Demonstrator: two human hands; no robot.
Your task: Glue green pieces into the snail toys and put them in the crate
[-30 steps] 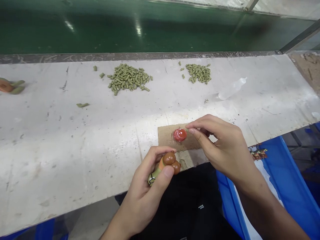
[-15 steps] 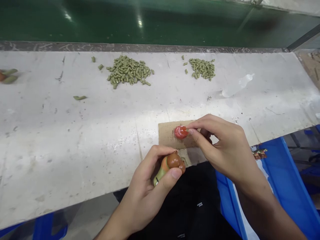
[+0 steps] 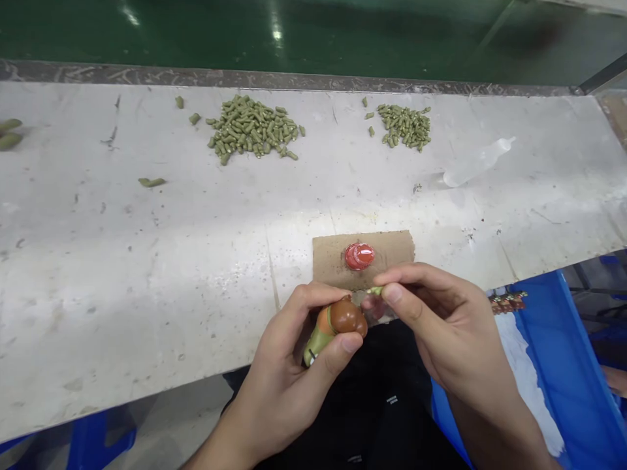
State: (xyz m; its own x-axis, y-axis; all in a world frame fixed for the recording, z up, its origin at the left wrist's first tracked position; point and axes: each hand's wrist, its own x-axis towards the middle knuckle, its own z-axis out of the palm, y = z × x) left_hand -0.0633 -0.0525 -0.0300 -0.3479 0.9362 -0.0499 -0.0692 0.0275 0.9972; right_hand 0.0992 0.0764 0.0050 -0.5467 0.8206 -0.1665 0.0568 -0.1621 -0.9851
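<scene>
My left hand (image 3: 294, 365) is closed around a small painted figurine (image 3: 345, 318) with a glossy brown top, an orange band and a green lower part. It is tilted, and my fingers cover much of it. Just to its right, my right hand (image 3: 435, 320) pinches a small green piece (image 3: 375, 291) between thumb and forefinger. The piece is close to the figurine's brown end; whether they touch I cannot tell. Beyond both hands, a glossy red blob (image 3: 359, 256) sits on a cardboard piece (image 3: 396, 245) at the table's front edge.
Two piles of small green pieces, a larger pile (image 3: 252, 127) and a smaller pile (image 3: 405, 126), lie at the back of the white table (image 3: 196, 248). A translucent bottle (image 3: 477, 163) lies at the right. A blue bin (image 3: 563, 365) stands below the edge, with brown figures inside.
My right hand has drawn back from the red blob toward me, bringing the green piece beside the figurine. My left hand keeps its hold. The view has shifted slightly.
</scene>
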